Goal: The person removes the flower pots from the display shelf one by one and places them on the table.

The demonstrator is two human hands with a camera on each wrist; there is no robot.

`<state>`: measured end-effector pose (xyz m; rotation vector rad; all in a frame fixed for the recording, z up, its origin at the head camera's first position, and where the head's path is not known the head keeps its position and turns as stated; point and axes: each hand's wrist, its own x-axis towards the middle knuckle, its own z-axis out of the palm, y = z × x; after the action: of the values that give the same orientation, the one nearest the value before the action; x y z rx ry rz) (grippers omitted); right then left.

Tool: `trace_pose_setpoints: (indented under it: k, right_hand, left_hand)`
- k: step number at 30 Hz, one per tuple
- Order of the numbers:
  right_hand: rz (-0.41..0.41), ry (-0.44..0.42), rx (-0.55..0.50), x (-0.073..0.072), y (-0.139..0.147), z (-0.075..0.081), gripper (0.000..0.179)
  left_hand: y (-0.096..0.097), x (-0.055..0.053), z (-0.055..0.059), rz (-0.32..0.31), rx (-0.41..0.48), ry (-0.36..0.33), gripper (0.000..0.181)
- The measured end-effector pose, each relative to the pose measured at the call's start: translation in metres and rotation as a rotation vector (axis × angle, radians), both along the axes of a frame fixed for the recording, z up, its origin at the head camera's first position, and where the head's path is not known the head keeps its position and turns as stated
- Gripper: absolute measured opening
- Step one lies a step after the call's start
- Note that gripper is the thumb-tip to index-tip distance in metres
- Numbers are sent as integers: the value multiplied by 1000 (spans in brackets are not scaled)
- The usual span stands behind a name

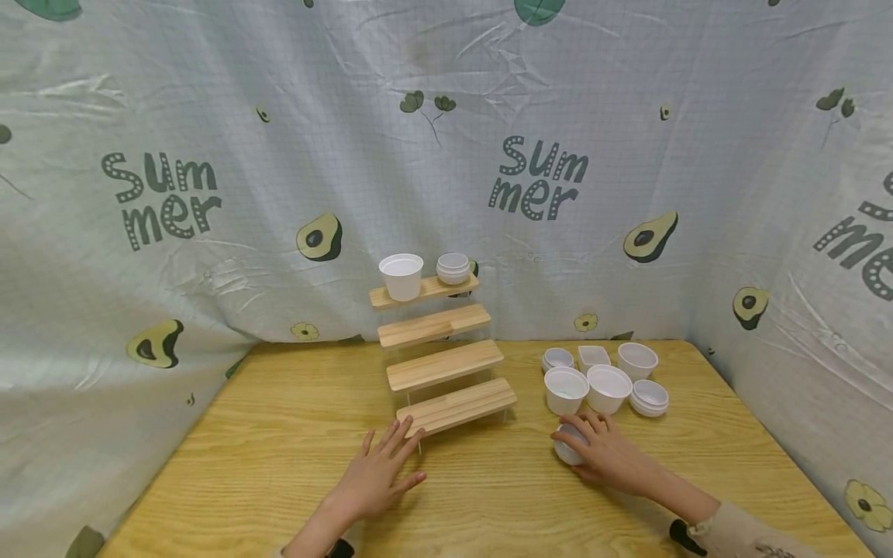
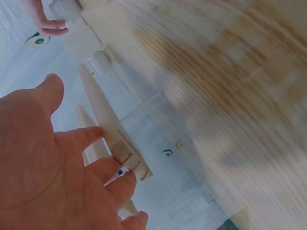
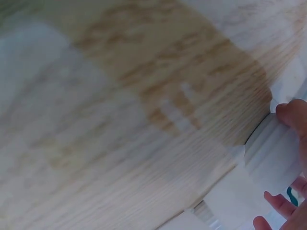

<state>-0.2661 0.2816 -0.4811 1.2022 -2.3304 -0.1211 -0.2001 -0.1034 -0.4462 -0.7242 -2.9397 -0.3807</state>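
A wooden stepped rack (image 1: 456, 407) with several tiers on clear supports stands mid-table. My left hand (image 1: 373, 477) is at the left end of its lowest tier; the fingers are spread and nearly straight, with fingertips at the board edge (image 2: 122, 148) in the left wrist view. My right hand (image 1: 610, 457) grips a small white bowl (image 1: 570, 446) at the right of the table, thumb and fingers around its sides. The right wrist view has the same bowl (image 3: 273, 151) with ridged walls under the thumb. A white cup (image 1: 402, 279) and a ridged white bowl (image 1: 453, 268) sit on the top tier.
Just beyond my right hand stand several white containers: deep cups (image 1: 567, 390), a square one (image 1: 594, 356) and ridged bowls (image 1: 649, 397). The wooden table (image 1: 279, 434) is enclosed behind and at both sides by a printed cloth (image 1: 391, 178).
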Motion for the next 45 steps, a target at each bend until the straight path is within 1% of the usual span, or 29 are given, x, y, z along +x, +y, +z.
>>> trace_pose_setpoints:
  k: [10, 14, 22, 31, 35, 39, 40, 43, 45]
  right_hand:
    - [-7, -16, -15, -2, 1, -2, 62]
    - [-10, -10, -23, -2, 1, -2, 62]
    - [-14, -21, -30, -3, 1, -1, 64]
    - [-4, -2, -42, -6, 1, -1, 66]
    - [10, 1, -67, -8, -2, 5, 67]
    - [31, 12, -106, -12, -9, 19, 64]
    - [36, 24, -112, -13, -12, 23, 63]
    - [51, 74, -131, -17, -19, 36, 50]
    - [55, 100, -142, -20, -24, 44, 46]
  left_hand:
    - [0, 0, 2, 3, 1, -12, 61]
    - [0, 0, 3, 0, 6, -19, 61]
    - [0, 0, 2, 1, 5, -28, 61]
    - [0, 0, 2, 2, -1, -23, 61]
    - [0, 0, 2, 1, -2, -26, 60]
    - [0, -1, 1, 0, 4, -20, 61]
    - [0, -1, 1, 0, 2, -19, 61]
    - [0, -1, 1, 1, -2, -10, 61]
    - [0, -1, 0, 0, -4, -5, 61]
